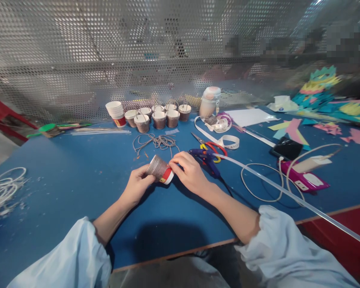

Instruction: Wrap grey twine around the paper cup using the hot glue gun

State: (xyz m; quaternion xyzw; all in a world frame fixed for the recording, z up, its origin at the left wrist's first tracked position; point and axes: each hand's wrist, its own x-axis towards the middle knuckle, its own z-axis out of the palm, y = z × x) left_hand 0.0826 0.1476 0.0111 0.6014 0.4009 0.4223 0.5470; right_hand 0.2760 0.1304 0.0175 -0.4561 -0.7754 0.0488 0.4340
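A paper cup [159,169] is tilted on its side above the table, partly wrapped in grey-brown cord, with a red and white band bare at one end. My left hand [139,181] is closed around the wrapped end. At the red end, my right hand [187,170] pinches the cord where it meets the cup. That cord [162,141] runs back to a loose, looped bundle on the table. Just right of my right hand lie a blue glue gun [208,161] with a long clear glue stick and red-and-yellow-handled scissors [214,149].
Several cord-wrapped cups [159,120] stand at the back beside a stack of paper cups [116,112]. A jar [210,102], white ribbon [230,141], a phone [286,149], a purple power strip [309,179] and cut coloured paper [294,130] lie rightward. White cable [3,190] coils at far left.
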